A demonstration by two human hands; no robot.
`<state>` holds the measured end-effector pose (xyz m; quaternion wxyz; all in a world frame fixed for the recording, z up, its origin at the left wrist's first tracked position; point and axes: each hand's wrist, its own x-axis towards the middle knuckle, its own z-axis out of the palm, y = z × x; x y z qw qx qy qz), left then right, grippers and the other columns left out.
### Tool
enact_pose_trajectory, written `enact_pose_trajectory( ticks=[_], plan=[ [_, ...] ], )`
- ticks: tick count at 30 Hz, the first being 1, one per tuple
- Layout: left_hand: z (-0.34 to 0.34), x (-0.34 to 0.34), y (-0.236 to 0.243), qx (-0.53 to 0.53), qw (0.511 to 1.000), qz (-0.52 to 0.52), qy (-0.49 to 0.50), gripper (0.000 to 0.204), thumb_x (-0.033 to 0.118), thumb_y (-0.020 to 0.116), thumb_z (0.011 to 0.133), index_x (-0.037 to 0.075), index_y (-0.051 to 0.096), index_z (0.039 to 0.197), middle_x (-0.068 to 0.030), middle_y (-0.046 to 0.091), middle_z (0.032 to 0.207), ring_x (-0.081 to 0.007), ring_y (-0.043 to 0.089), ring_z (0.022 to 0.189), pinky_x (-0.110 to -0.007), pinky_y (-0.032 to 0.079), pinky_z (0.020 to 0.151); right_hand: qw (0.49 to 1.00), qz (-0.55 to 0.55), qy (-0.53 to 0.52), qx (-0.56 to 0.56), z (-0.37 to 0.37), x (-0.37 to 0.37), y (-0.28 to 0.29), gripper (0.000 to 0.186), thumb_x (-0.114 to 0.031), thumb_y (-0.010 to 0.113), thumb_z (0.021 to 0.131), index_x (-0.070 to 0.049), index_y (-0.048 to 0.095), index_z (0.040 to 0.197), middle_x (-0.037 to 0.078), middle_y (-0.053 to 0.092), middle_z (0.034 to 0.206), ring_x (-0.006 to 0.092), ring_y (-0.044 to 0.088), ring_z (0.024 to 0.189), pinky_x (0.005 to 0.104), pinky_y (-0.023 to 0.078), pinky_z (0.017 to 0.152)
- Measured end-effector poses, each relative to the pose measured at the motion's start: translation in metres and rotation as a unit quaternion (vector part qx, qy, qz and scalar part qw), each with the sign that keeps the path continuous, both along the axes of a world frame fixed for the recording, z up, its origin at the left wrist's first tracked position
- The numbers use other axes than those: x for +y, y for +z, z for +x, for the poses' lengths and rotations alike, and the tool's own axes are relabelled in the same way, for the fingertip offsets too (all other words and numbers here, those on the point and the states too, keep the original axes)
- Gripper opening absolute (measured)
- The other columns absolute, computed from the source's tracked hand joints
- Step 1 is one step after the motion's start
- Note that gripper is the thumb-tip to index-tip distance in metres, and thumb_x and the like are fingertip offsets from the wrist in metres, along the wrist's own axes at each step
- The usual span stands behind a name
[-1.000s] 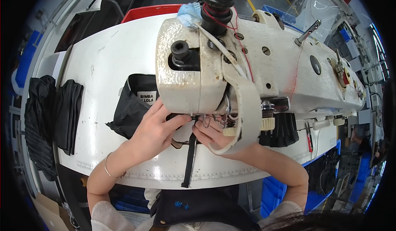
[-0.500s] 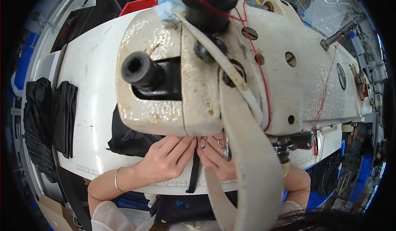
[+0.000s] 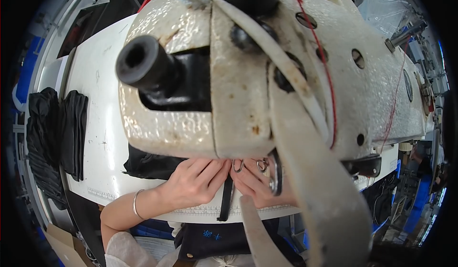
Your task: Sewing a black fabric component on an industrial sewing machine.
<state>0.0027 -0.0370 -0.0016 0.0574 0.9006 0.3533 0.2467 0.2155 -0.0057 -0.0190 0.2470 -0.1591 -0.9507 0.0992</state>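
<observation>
Just below the head of a white sewing machine [image 3: 167,136], my hands meet side by side. My left hand [image 3: 198,183] is closed, thumb and fingers pinched together at the top of a narrow black zipper tape [image 3: 225,201]. Across from it, my right hand [image 3: 257,187] has its fingers bent and pressed in at the tape's right side. The tape's lower end hangs toward the table's front edge. Black fabric [image 3: 150,164] lies left of my left hand, partly under the machine head. The machine and its wire loops [image 3: 238,166] hide the fingertips and the needle area.
A pale curved bar [image 3: 317,186] crosses in front of my right forearm. Red thread [image 3: 324,59] runs down the machine. Folded black cloth pieces [image 3: 74,136] lie at the table's left edge. A ruler strip [image 3: 191,212] follows the front edge; a cardboard box [image 3: 64,243] stands lower left.
The machine head looks larger and closer, as my viewpoint has shifted. Both hands stay in nearly the same place at the zipper tape.
</observation>
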Motion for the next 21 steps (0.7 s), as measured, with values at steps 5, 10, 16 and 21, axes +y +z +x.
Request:
enact_pose_trajectory(
  ticks=[5, 10, 16, 21],
  plan=[
    [0.0, 0.003, -0.005, -0.01, 1.0, -0.003, 0.022, 0.035, 0.005, 0.062, 0.059, -0.004, 0.067, 0.093, -0.0109, 0.061, 0.093, -0.0229, 0.06, 0.086, -0.033, 0.052, 0.07, 0.995, 0.051, -0.004, -0.087, 0.004, 0.0, -0.025, 0.028, -0.008, 0.061, 0.077, -0.004, 0.06, 0.105, 0.011, 0.062, 0.092, 0.0273, 0.06, 0.087, 0.039, 0.047, 0.082],
    [-0.01, 0.029, -0.012, -0.037, 0.997, -0.055, 0.031, 0.027, 0.005, 0.063, 0.062, 0.0, 0.067, 0.088, -0.0131, 0.062, 0.09, -0.0291, 0.062, 0.084, -0.039, 0.052, 0.071, 0.898, -0.431, -0.078, 0.034, 0.001, 0.02, -0.018, 0.025, -0.01, 0.062, 0.075, -0.002, 0.06, 0.099, 0.013, 0.063, 0.087, 0.028, 0.063, 0.082, 0.0393, 0.05, 0.073],
    [-0.006, 0.03, 0.023, -0.026, 0.991, -0.095, 0.088, 0.02, 0.006, 0.061, 0.064, 0.0, 0.065, 0.083, -0.0103, 0.06, 0.081, -0.0266, 0.06, 0.076, -0.04, 0.048, 0.068, 0.988, 0.141, -0.021, -0.066, 0.002, 0.026, -0.002, 0.027, -0.011, 0.063, 0.066, -0.007, 0.065, 0.093, 0.008, 0.064, 0.093, 0.0206, 0.059, 0.077, 0.0359, 0.049, 0.075],
    [0.009, -0.041, 0.076, 0.226, 0.966, 0.097, -0.077, 0.014, 0.011, 0.058, 0.057, 0.001, 0.058, 0.066, -0.0052, 0.045, 0.065, -0.0213, 0.049, 0.068, -0.033, 0.041, 0.088, 0.986, 0.134, 0.095, 0.007, 0.009, -0.026, 0.023, 0.024, -0.01, 0.061, 0.07, 0.001, 0.067, 0.09, 0.012, 0.061, 0.097, 0.0216, 0.058, 0.087, 0.0313, 0.047, 0.071]
  ],
)
